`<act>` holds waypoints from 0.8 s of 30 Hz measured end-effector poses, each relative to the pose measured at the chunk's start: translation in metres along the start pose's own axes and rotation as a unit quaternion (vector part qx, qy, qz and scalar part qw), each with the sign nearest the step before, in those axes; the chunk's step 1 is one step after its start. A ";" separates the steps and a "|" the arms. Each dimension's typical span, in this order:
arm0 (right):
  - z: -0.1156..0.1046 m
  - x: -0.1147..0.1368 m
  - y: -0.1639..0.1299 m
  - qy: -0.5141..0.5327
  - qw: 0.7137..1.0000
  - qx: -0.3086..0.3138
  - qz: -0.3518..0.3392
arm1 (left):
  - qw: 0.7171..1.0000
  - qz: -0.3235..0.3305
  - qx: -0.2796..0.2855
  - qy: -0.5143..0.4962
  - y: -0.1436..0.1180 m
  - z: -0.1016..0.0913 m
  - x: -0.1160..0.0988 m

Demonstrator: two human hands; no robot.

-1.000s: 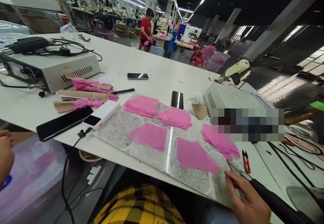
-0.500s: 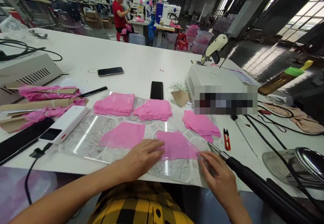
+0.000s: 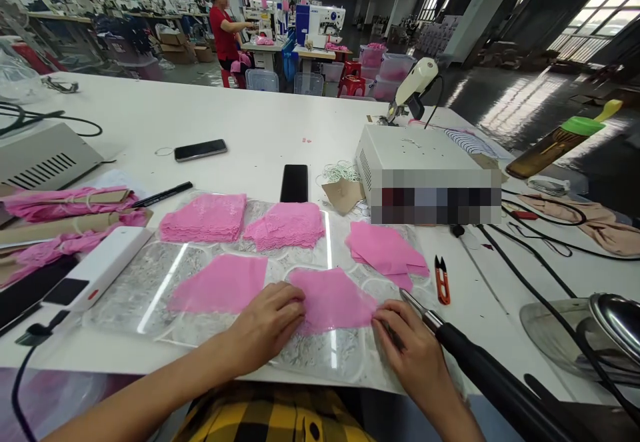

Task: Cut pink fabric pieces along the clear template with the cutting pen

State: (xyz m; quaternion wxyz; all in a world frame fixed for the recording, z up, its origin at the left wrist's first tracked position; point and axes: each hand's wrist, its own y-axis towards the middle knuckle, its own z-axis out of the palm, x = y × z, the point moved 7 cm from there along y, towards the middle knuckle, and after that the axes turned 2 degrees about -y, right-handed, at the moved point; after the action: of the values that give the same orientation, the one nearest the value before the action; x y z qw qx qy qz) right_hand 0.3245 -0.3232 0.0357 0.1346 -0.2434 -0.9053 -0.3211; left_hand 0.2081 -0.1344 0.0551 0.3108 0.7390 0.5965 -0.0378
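Observation:
A single pink fabric piece (image 3: 333,302) lies on the clear patterned mat (image 3: 145,292) in front of me. My left hand (image 3: 275,319) rests at its left edge, fingers bent and held together, thumb hidden. At the lower right corner, my right hand (image 3: 407,339) pinches the fabric between thumb and fingers. A black-handled tool with a pointed metal tip (image 3: 425,312) runs along the outer side of my right hand; whether any finger holds it I cannot tell. Another pink piece (image 3: 223,285) lies flat to the left.
Behind are two lace-edged pink stacks (image 3: 203,219) (image 3: 287,225) and overlapping pink pieces (image 3: 385,252). Orange thread snips (image 3: 442,281) lie on the right, near a glass jar (image 3: 555,329) and cables. A grey box (image 3: 425,149) stands behind. Across the table, a person in red (image 3: 223,32) stands by sewing machines.
My left hand's fingers have drawn in and bent more at the fabric's left edge. My right hand stays at the corner. The whole view has shifted slightly.

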 end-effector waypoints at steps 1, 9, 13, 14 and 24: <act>0.000 0.000 0.000 -0.002 1.000 -0.001 0.000 | 1.000 -0.002 -0.003 -0.003 0.000 -0.001 -0.001; -0.012 0.004 0.012 -0.043 0.997 -0.058 0.011 | 1.000 -0.001 0.013 -0.021 0.003 0.005 -0.015; -0.011 0.005 0.018 -0.130 0.988 -0.080 0.025 | 0.998 0.056 0.021 0.011 0.001 0.010 -0.023; -0.009 0.004 0.017 -0.155 0.985 -0.075 0.029 | 0.997 0.072 0.024 0.021 0.000 0.011 -0.025; -0.007 0.004 -0.005 -0.137 0.990 -0.041 0.011 | 0.992 0.085 0.081 0.036 -0.018 -0.004 -0.002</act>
State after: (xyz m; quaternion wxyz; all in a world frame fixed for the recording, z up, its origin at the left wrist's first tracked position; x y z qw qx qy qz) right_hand 0.3191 -0.3293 0.0399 0.0026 -0.2999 -0.8985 -0.3206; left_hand 0.1898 -0.1322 0.0514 0.2302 0.8108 0.5372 -0.0331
